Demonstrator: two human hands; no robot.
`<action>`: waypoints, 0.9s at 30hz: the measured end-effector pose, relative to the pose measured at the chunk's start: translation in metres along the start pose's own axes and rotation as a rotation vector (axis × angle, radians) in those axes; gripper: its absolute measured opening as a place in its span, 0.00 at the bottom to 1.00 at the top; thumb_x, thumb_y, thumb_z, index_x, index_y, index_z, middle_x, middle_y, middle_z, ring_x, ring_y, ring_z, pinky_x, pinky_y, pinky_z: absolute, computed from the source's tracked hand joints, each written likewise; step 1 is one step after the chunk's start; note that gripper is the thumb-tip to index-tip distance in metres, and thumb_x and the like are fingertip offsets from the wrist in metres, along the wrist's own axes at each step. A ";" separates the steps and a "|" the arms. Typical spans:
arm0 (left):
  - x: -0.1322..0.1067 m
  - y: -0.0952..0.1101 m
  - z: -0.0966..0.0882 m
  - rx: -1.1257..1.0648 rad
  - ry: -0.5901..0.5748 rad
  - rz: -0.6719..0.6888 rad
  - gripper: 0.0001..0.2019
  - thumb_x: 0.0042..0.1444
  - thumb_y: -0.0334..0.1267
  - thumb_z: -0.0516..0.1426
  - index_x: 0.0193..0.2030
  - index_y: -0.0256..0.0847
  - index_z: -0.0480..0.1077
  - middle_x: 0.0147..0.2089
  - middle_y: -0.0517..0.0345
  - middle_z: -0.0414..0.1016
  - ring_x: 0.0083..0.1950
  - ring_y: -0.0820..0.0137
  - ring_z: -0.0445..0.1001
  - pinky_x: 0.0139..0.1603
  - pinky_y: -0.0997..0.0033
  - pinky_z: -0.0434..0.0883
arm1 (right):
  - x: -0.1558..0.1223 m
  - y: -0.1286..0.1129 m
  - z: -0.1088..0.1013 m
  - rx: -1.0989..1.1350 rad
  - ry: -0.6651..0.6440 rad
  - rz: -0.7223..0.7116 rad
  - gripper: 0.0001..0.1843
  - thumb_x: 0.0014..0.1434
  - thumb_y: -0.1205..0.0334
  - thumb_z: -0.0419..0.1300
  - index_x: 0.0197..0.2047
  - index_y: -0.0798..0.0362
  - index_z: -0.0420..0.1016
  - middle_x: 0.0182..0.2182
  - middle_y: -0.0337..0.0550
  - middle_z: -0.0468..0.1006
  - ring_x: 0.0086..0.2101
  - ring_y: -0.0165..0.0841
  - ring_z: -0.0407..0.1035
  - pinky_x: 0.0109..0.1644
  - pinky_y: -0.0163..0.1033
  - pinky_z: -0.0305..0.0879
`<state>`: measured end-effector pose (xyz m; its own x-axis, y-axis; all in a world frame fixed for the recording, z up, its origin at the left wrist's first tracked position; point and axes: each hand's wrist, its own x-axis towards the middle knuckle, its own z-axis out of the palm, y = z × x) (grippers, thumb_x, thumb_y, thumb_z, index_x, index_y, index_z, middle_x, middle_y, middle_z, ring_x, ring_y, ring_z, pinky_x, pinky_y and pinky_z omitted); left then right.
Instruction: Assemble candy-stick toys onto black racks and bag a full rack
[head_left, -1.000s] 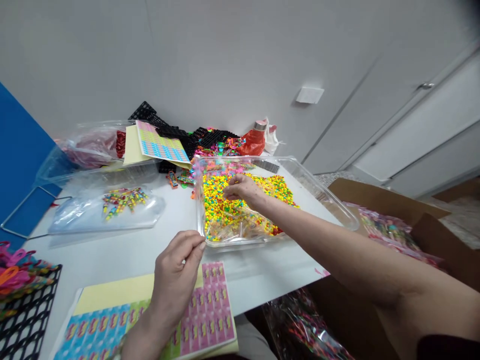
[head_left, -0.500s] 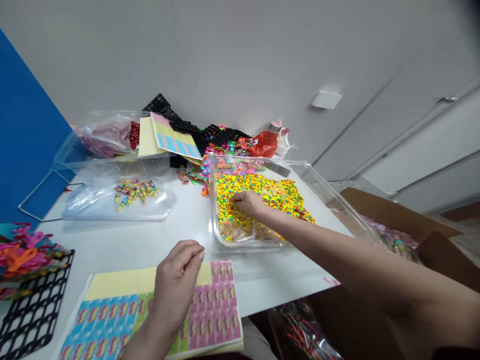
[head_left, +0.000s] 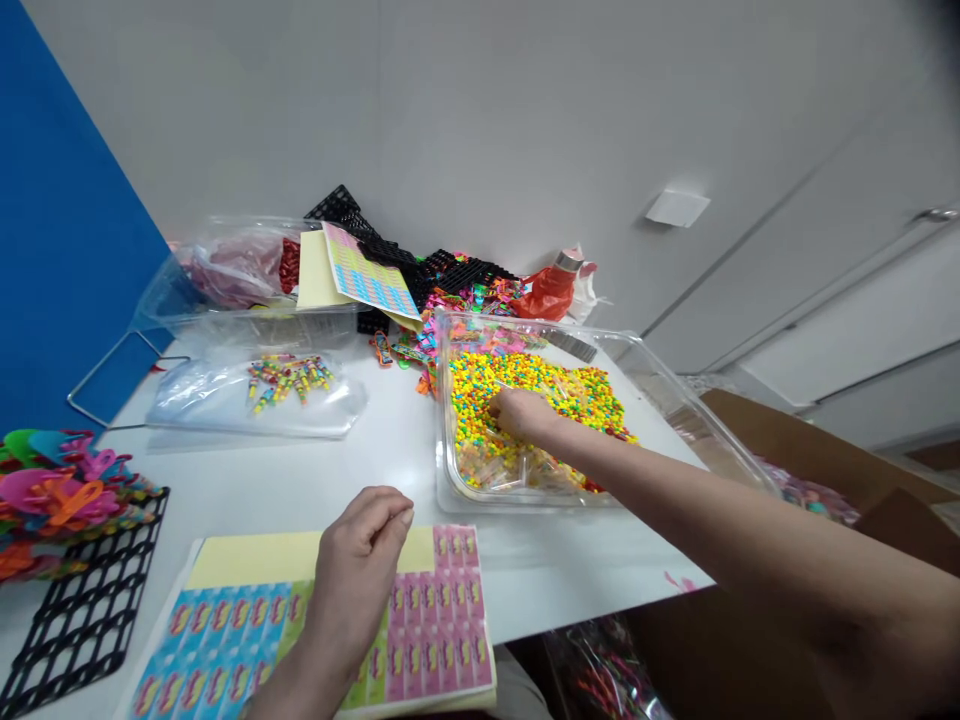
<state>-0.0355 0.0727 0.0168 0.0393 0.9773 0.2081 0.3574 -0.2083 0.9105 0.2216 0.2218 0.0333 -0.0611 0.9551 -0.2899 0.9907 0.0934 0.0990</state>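
My right hand [head_left: 521,414] reaches into a clear plastic bin [head_left: 448,450] and is curled among small round candies [head_left: 577,395], mostly yellow with some green, red and blue. Its fingertips are partly buried, so what they hold is hidden. Clear tubes [head_left: 491,470] lie at the near side of the bin. My left hand [head_left: 360,555] is closed, thumb against fingers, over a sheet of labels [head_left: 435,635] in blue, green and pink. Whatever it may hold does not show.
Filled candy tubes [head_left: 289,378] lie on a plastic bag [head_left: 202,400] at the left. A black grid rack [head_left: 90,610] carries colourful plastic pieces [head_left: 64,490]. Behind the bin are a colourful pile [head_left: 480,297] and a red bag [head_left: 547,293]. A cardboard box [head_left: 757,440] stands at the right.
The view has shifted slightly, so everything sits a little further right. My right hand has stayed in the candies with only small finger movement. My left hand remains closed over the sheet.
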 end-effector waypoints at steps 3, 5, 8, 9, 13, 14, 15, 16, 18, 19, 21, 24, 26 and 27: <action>0.001 0.001 0.002 0.000 -0.016 -0.006 0.09 0.58 0.39 0.56 0.30 0.43 0.75 0.37 0.57 0.77 0.40 0.69 0.75 0.40 0.73 0.71 | 0.004 -0.014 -0.002 0.069 0.023 -0.147 0.11 0.45 0.71 0.61 0.34 0.51 0.80 0.38 0.47 0.81 0.42 0.40 0.72 0.41 0.35 0.61; 0.002 0.002 0.003 0.008 -0.024 0.001 0.09 0.58 0.39 0.56 0.30 0.43 0.75 0.37 0.58 0.77 0.40 0.70 0.75 0.41 0.73 0.71 | 0.009 -0.022 -0.002 0.270 -0.006 -0.203 0.11 0.42 0.73 0.61 0.30 0.53 0.78 0.29 0.41 0.78 0.35 0.36 0.71 0.36 0.33 0.59; 0.003 0.005 0.002 0.028 -0.026 0.011 0.09 0.59 0.39 0.56 0.30 0.44 0.75 0.37 0.58 0.77 0.40 0.70 0.75 0.41 0.74 0.71 | 0.013 -0.026 -0.001 0.542 -0.036 -0.195 0.12 0.42 0.74 0.58 0.32 0.54 0.76 0.22 0.33 0.70 0.27 0.28 0.66 0.30 0.30 0.56; 0.004 0.006 0.002 0.036 -0.025 0.016 0.09 0.59 0.39 0.56 0.30 0.44 0.75 0.37 0.59 0.77 0.40 0.70 0.75 0.40 0.74 0.71 | 0.012 -0.024 -0.001 0.622 -0.026 -0.194 0.13 0.43 0.73 0.59 0.34 0.54 0.75 0.22 0.31 0.69 0.26 0.27 0.64 0.29 0.30 0.55; 0.014 0.019 0.001 0.072 0.000 0.088 0.08 0.58 0.38 0.56 0.32 0.44 0.76 0.37 0.59 0.77 0.39 0.70 0.76 0.40 0.74 0.71 | 0.000 -0.011 -0.004 1.115 0.019 -0.203 0.13 0.40 0.67 0.63 0.34 0.55 0.74 0.23 0.30 0.68 0.25 0.25 0.60 0.29 0.30 0.55; 0.018 0.024 0.002 0.083 0.009 0.118 0.08 0.58 0.38 0.56 0.32 0.44 0.76 0.37 0.58 0.77 0.39 0.70 0.76 0.39 0.74 0.71 | -0.004 -0.007 -0.005 1.217 0.030 -0.204 0.13 0.39 0.66 0.65 0.33 0.54 0.74 0.22 0.30 0.68 0.24 0.25 0.60 0.29 0.31 0.54; 0.023 0.030 0.004 0.094 0.016 0.151 0.07 0.59 0.38 0.56 0.33 0.44 0.76 0.37 0.58 0.77 0.39 0.70 0.76 0.39 0.73 0.71 | -0.009 -0.003 -0.007 1.284 0.041 -0.205 0.13 0.39 0.65 0.65 0.32 0.54 0.74 0.21 0.29 0.68 0.24 0.24 0.59 0.29 0.31 0.53; 0.027 0.036 0.007 0.104 0.023 0.187 0.07 0.59 0.37 0.55 0.34 0.44 0.76 0.37 0.58 0.77 0.39 0.70 0.76 0.40 0.73 0.72 | -0.013 0.001 -0.009 1.337 0.054 -0.203 0.13 0.38 0.64 0.66 0.32 0.53 0.74 0.21 0.29 0.68 0.24 0.24 0.59 0.29 0.31 0.53; 0.038 0.047 0.016 0.122 0.026 0.256 0.07 0.59 0.36 0.55 0.36 0.44 0.76 0.38 0.57 0.78 0.40 0.69 0.76 0.41 0.72 0.72 | -0.022 0.007 -0.013 1.434 0.068 -0.183 0.14 0.37 0.64 0.67 0.31 0.53 0.73 0.21 0.29 0.68 0.23 0.24 0.59 0.29 0.31 0.53; 0.045 0.053 0.022 0.134 0.021 0.279 0.07 0.58 0.36 0.55 0.36 0.44 0.76 0.39 0.57 0.78 0.40 0.69 0.76 0.42 0.71 0.72 | -0.027 0.009 -0.015 1.482 0.067 -0.168 0.13 0.37 0.65 0.67 0.30 0.53 0.73 0.21 0.29 0.69 0.23 0.24 0.59 0.29 0.31 0.54; 0.058 0.062 0.037 0.167 -0.010 0.281 0.08 0.56 0.34 0.55 0.39 0.43 0.76 0.42 0.56 0.79 0.38 0.68 0.76 0.42 0.69 0.72 | -0.035 0.010 -0.017 1.585 0.047 -0.125 0.13 0.38 0.65 0.67 0.30 0.53 0.71 0.21 0.30 0.70 0.23 0.24 0.62 0.29 0.31 0.55; 0.079 0.072 0.062 0.250 -0.079 0.200 0.13 0.53 0.33 0.57 0.45 0.42 0.75 0.42 0.53 0.80 0.35 0.67 0.76 0.37 0.69 0.70 | -0.049 0.006 -0.018 1.745 0.007 -0.027 0.12 0.39 0.67 0.66 0.29 0.53 0.69 0.20 0.30 0.69 0.21 0.24 0.63 0.28 0.31 0.57; 0.092 0.075 0.076 0.322 -0.128 0.153 0.12 0.51 0.33 0.57 0.43 0.41 0.75 0.37 0.54 0.80 0.33 0.66 0.75 0.33 0.70 0.68 | -0.060 0.000 -0.019 1.816 -0.005 0.014 0.10 0.40 0.69 0.66 0.27 0.53 0.68 0.19 0.30 0.68 0.20 0.23 0.62 0.26 0.31 0.57; 0.097 0.074 0.082 0.349 -0.160 0.134 0.10 0.51 0.34 0.57 0.40 0.41 0.75 0.33 0.54 0.79 0.32 0.66 0.75 0.31 0.71 0.66 | -0.065 -0.003 -0.019 1.845 -0.007 0.017 0.10 0.41 0.70 0.65 0.26 0.54 0.68 0.19 0.30 0.68 0.20 0.23 0.62 0.26 0.30 0.57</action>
<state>0.0716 0.1553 0.0753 0.2417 0.9418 0.2337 0.6337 -0.3356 0.6970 0.2206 0.1648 0.0698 -0.0555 0.9511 -0.3038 -0.1507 -0.3088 -0.9391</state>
